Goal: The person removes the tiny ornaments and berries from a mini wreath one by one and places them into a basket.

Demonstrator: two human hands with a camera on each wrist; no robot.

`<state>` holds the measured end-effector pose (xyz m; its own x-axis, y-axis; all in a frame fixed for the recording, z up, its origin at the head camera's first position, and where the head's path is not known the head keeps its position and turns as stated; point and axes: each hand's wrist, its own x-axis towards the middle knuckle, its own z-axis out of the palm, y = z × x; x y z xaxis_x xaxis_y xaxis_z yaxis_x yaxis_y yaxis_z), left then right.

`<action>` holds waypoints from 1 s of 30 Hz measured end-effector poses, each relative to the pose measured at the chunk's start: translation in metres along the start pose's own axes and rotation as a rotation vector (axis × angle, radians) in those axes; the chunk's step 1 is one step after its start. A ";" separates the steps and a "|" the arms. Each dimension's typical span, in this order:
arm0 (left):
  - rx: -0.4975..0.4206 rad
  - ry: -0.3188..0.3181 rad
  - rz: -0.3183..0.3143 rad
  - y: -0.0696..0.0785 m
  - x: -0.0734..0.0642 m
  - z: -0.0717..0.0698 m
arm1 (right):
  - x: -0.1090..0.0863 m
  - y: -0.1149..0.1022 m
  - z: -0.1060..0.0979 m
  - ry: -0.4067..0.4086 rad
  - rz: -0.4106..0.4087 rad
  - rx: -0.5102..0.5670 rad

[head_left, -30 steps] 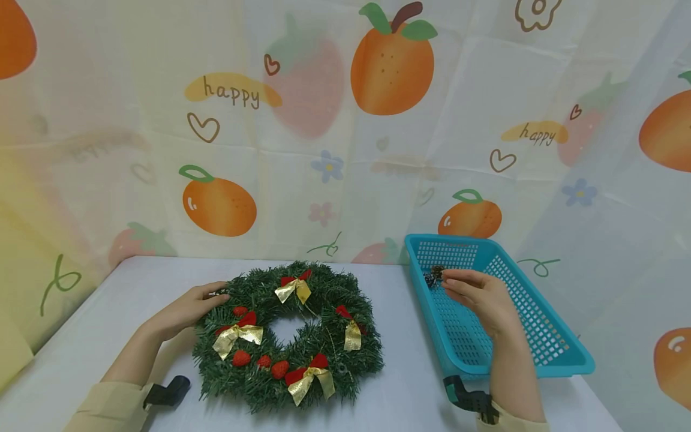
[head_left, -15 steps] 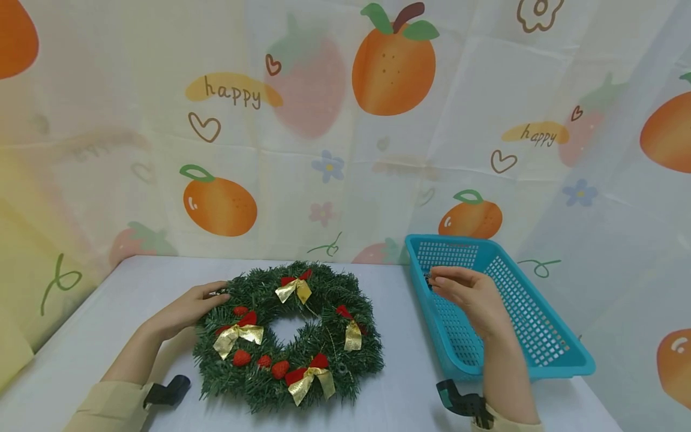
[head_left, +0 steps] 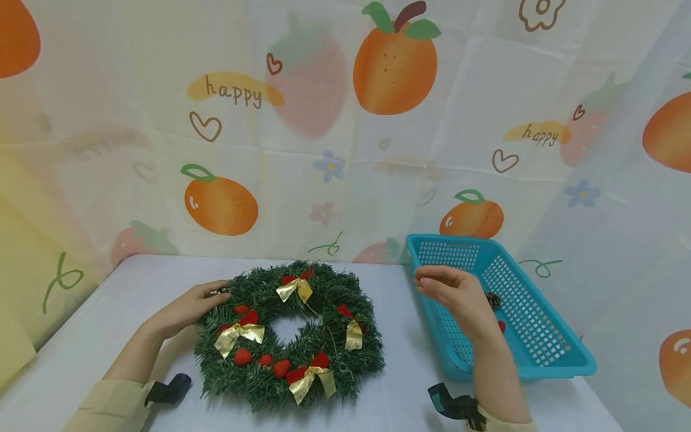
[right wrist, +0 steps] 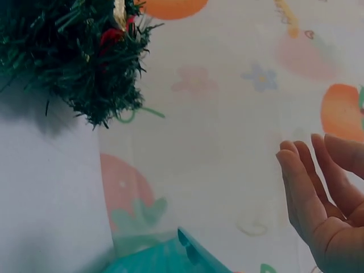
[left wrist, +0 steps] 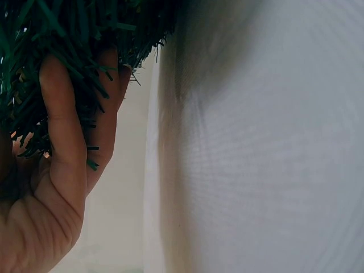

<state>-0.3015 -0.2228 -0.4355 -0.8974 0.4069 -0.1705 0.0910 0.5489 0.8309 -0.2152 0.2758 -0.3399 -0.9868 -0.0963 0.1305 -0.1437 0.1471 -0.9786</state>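
Note:
A green Christmas wreath (head_left: 324, 288) lies on the white table, decorated with red-and-gold bows (head_left: 294, 289) and red strawberries (head_left: 243, 357). My left hand (head_left: 189, 309) grips its far left edge; in the left wrist view the fingers (left wrist: 62, 125) reach in among the tinsel needles. The right hand (head_left: 459, 300) hovers over the left side of a turquoise basket (head_left: 561, 370), fingers gently bent. Seen from the right wrist, nothing lies between the thumb and fingers of that hand (right wrist: 335, 222). In the basket, a pine cone (head_left: 493, 300) and a small red piece (head_left: 502, 326) show beside the wrist.
A fruit-patterned cloth (head_left: 378, 180) hangs as a backdrop behind the table (head_left: 391, 336). The basket stands at the table's right side, with a strip of white tabletop between it and the wreath.
My right hand has shifted left across the basket toward its left rim. The pine cone and red piece right of it have come into view. The left hand and wreath stay put.

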 end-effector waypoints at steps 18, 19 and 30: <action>-0.003 -0.005 0.000 0.000 0.000 0.000 | 0.003 0.004 0.025 -0.101 -0.017 0.024; 0.001 -0.003 0.002 0.000 -0.001 0.000 | 0.003 0.005 0.026 -0.105 -0.014 0.021; -0.008 -0.006 -0.003 0.002 -0.002 0.001 | 0.006 0.007 0.041 -0.161 0.003 0.019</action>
<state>-0.2996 -0.2220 -0.4338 -0.8950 0.4096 -0.1767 0.0843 0.5442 0.8347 -0.2187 0.2357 -0.3528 -0.9622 -0.2528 0.1015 -0.1376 0.1294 -0.9820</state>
